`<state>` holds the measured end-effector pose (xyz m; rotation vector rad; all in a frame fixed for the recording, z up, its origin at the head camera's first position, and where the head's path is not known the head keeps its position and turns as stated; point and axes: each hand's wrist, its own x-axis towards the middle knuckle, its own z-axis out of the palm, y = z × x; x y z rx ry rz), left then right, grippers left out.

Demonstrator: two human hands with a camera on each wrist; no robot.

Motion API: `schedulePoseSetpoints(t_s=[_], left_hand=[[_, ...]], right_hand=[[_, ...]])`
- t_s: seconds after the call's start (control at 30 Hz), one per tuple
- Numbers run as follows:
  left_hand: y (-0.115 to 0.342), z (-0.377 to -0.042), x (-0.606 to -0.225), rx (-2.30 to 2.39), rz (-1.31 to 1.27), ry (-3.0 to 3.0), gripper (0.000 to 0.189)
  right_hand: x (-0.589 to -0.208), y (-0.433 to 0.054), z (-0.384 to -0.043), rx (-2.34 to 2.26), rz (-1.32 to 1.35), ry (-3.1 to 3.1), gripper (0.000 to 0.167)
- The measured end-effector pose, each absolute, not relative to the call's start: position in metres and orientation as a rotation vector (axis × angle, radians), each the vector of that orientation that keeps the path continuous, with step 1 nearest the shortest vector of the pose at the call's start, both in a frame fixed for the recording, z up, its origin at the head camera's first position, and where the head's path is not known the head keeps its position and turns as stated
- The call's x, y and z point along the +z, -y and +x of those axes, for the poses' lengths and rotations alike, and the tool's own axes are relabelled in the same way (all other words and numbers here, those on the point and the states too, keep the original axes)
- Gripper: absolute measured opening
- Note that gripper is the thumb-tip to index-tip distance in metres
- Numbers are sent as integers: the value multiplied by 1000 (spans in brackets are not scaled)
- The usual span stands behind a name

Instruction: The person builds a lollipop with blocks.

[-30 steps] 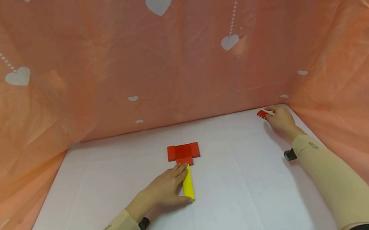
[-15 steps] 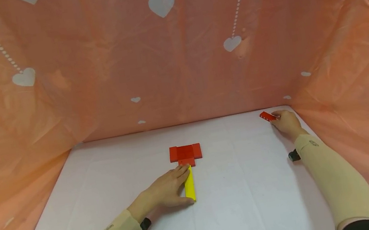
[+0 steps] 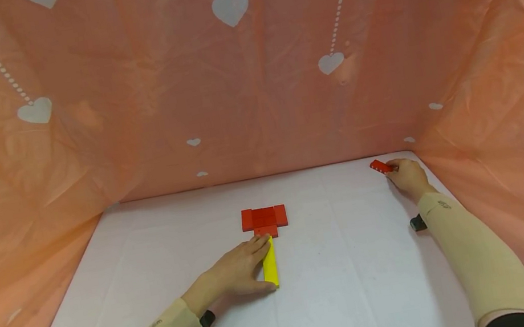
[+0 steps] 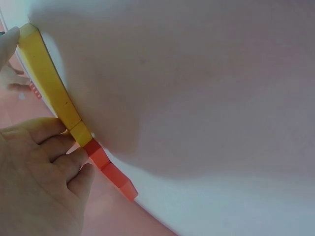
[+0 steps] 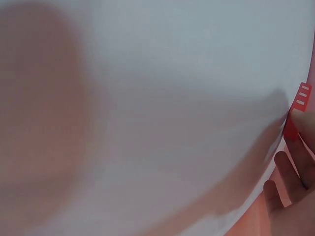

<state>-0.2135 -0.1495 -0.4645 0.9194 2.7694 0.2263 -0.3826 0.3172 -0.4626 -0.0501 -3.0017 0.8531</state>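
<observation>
A long yellow block (image 3: 271, 271) lies lengthwise on the table, its far end against a T-shaped group of flat red blocks (image 3: 263, 217). My left hand (image 3: 238, 270) spans it, thumb at the near end and fingertips at the far end; the left wrist view shows a seam near the far end of the yellow (image 4: 75, 125). At the far right corner, my right hand (image 3: 409, 176) pinches a small red block with a row of white marks (image 5: 301, 96) between thumb and fingers. Part of that block is hidden by the fingers.
A white cloth covers the table (image 3: 335, 290). Peach curtains with pale hearts (image 3: 251, 101) hang behind and at both sides, meeting the table's back edge close to the right hand. Dark cameras (image 3: 417, 223) sit under the wrists.
Since a second ago, the right hand's grip on the red block has shifted and more of the block shows past the fingertips. The left hand and yellow block have stayed in place.
</observation>
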Motion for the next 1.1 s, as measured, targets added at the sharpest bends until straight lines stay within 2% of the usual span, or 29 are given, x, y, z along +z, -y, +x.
schedulePoseSetpoints(t_s=[0.27,0.47,0.8,1.1], left_hand=[[149,-214,-466,217,912,-2777,97],[149,-213,-464,223,894,-2776,97],[150,-214,-467,225,922,-2774,97],[150,-215,-467,227,936,-2776,98]], right_hand=[[-463,-310,-381,940,-36,2937,44],[-460,-295,-379,1012,73,2863,43],[-457,-251,-378,1004,367,2770,41],[-449,-201,-375,990,517,2770,40]])
